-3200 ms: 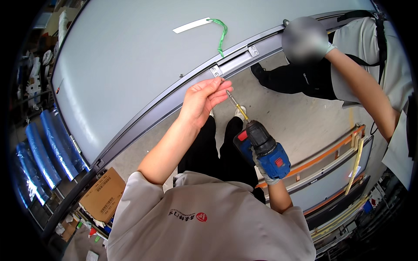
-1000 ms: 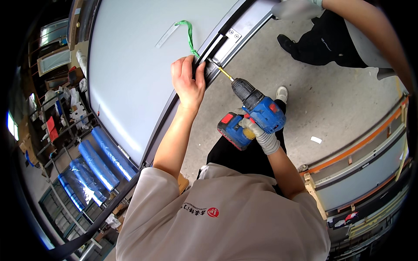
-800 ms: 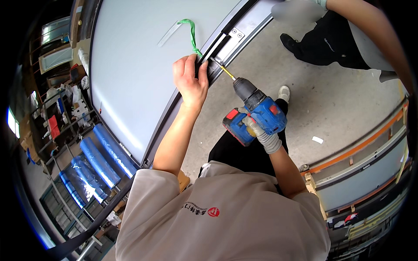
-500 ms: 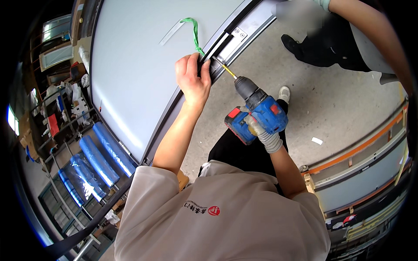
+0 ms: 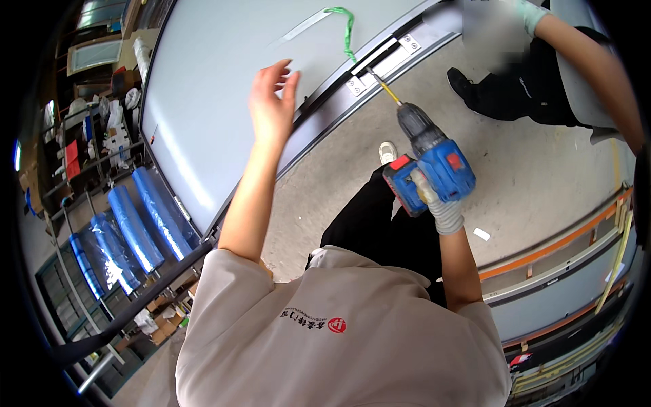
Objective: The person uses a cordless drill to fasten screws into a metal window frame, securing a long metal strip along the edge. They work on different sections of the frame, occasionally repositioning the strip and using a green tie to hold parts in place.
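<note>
My bare left hand (image 5: 273, 102) hovers over the edge of a large pale grey door panel (image 5: 210, 88), fingers loosely bent and apart, with nothing in them. In a pale glove, my right hand (image 5: 442, 209) grips a blue and black cordless drill (image 5: 444, 166). Its long yellow-banded bit (image 5: 388, 92) points at a metal hinge (image 5: 380, 71) fixed with screws in the panel's edge; whether the tip touches a screw I cannot tell. A twisted green strip (image 5: 349, 34) lies on the panel beside the hinge, its clear end stretching left.
Another person's gloved hand (image 5: 532, 17) is at the panel's far end, their dark shoe (image 5: 461, 86) on the concrete floor. Blue wrapped rolls (image 5: 135, 230) rest on a rack at the left. A framed panel with orange edging (image 5: 542, 252) stands at the right.
My left hand has let go of the panel edge and moved left, uncovering the hinge's near end. The drill has shifted right and slightly up with my right hand.
</note>
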Demonstrator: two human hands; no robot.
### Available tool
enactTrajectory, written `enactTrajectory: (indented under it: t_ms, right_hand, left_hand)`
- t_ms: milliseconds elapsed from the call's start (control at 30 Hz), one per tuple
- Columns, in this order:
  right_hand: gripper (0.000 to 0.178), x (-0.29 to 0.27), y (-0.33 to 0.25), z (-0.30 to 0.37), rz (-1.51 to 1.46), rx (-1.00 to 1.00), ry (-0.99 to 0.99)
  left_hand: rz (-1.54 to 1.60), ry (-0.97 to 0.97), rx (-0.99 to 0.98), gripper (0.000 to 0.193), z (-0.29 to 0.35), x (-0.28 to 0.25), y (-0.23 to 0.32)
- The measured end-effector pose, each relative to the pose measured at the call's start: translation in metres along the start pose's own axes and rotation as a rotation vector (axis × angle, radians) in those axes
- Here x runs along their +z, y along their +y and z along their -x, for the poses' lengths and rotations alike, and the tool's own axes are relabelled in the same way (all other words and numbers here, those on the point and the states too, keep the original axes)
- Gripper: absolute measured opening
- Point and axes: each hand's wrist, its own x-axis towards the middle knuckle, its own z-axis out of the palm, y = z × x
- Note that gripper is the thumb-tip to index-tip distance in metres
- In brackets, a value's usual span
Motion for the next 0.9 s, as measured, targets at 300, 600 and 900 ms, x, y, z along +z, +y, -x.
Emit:
enactTrajectory:
  t_ms: [300,600,900]
  right_hand:
    - [0.023,0.009,-0.027,0.048,0.174,-0.121,0.164]
    - [0.026,0.015,-0.014,0.06,0.091,-0.073,0.151]
    - [0.036,0.021,-0.068,0.041,-0.203,-0.035,0.121]
  left_hand:
    - [-0.134,-0.386,0.022,0.023,0.022,-0.012,-0.006]
    - [0.405,-0.223,-0.472,0.012,0.012,-0.013,-0.013]
    - [1.268,-0.314,-0.798,0.013,0.01,0.006,0.042]
